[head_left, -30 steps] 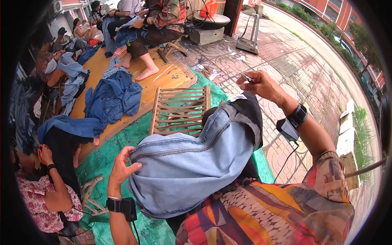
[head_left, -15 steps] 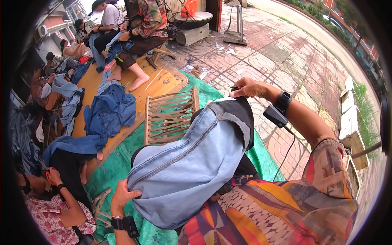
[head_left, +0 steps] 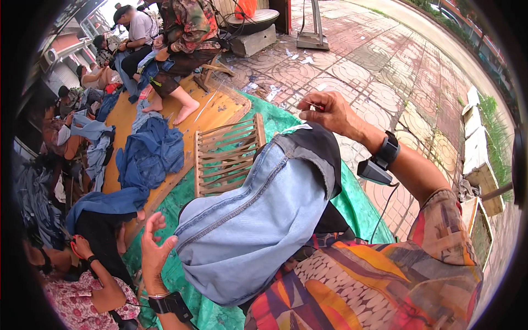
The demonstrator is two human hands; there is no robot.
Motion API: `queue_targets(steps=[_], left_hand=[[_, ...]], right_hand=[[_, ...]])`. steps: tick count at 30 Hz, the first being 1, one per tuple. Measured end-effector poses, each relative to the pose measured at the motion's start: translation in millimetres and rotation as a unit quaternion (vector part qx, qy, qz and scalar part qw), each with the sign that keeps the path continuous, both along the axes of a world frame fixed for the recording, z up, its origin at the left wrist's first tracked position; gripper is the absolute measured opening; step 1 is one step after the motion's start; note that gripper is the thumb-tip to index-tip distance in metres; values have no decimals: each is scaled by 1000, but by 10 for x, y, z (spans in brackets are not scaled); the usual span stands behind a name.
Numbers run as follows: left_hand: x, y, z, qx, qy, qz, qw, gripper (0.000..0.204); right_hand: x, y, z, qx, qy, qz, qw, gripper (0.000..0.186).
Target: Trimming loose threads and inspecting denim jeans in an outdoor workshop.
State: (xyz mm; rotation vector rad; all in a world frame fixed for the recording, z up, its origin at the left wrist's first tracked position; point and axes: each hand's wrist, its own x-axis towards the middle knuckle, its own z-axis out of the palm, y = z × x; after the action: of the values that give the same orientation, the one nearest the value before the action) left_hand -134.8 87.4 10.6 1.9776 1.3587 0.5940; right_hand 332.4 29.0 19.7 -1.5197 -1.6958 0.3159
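Note:
A light-blue denim garment (head_left: 247, 214), inside out with grey seams and a dark opening, lies draped across my lap. My left hand (head_left: 155, 247) is open beside its left edge, fingers apart and off the cloth. Above the garment's far right end, my right hand (head_left: 329, 114) is closed, thumb and fingers pinched together. A small thin thing shows between those fingers, too little of it to name. A white tag or scrap (head_left: 300, 127) lies at the garment's far edge, just below that hand.
A slatted wooden stool (head_left: 228, 157) stands beyond the garment on a green sheet (head_left: 184, 220). Blue jeans (head_left: 151, 151) are heaped on a wooden board (head_left: 124, 132). Several people work with denim at the left, one with red-handled scissors (head_left: 76, 250). Paving lies right.
My left hand has let go of the garment's edge and opened, moving slightly left and up. My right hand has lifted a little off the cloth and turned, fingers still pinched.

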Motion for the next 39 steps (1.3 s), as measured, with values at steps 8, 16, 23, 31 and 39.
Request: queue_targets(steps=[8,16,23,31,39], left_hand=[[2049,-171,61,138,18,-187,972,48],[2463,-146,-100,-266,-292,-182,900,16],[2384,-164,-162,-385,-449,-130,796,35],[2405,-283,-139,-373,-461,-126,795,40],[2284,-445,-31,183,-101,-252,945,41]], right_hand=[[-729,-433,-30,9,54,75,996,11],[-637,-602,-259,83,90,37,992,25],[-642,-534,-293,128,54,101,985,37],[-647,-490,-171,134,-113,145,974,29],[-583,-407,-123,12,36,161,986,21]])
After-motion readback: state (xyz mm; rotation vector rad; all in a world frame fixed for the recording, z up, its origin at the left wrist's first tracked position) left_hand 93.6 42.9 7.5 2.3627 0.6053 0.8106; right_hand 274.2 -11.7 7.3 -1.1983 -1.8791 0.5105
